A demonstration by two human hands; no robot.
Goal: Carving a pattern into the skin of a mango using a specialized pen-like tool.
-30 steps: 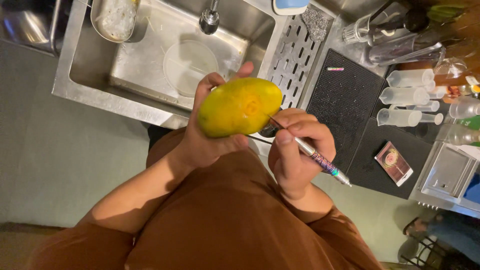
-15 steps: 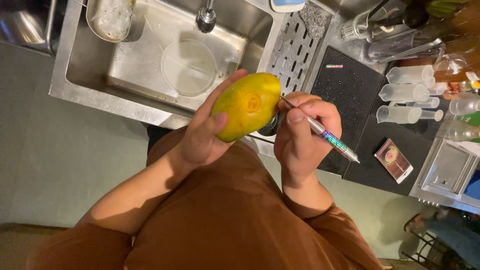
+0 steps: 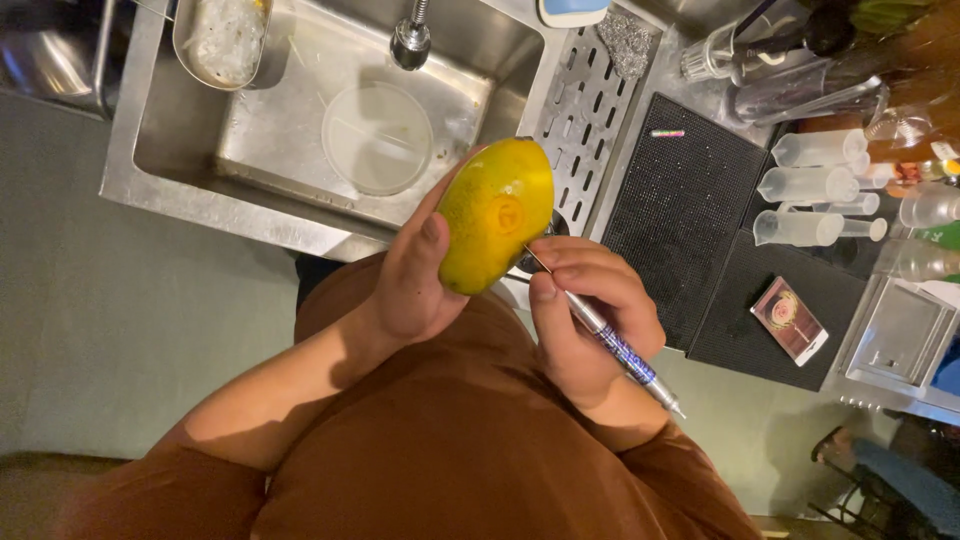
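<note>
Overhead, hands [image 3: 420, 275] hold mango [image 3: 495, 215], carving tool [image 3: 605, 335].

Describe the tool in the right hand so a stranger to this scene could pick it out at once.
Start at the steel sink, then drop to the yellow-green fruit that the left hand holds in front of it. The right hand holds a thin pen-like carving tool, tip at the fruit's skin. Its slim metal shaft with a dark patterned grip sets it apart.

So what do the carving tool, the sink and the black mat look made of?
Tool: apparently metal, with a shiny silver shaft, thin blade and printed blue grip. Sink: likely stainless steel, brushed grey with soft reflections. Mat: probably rubber, matte black with fine dotted texture.
</note>
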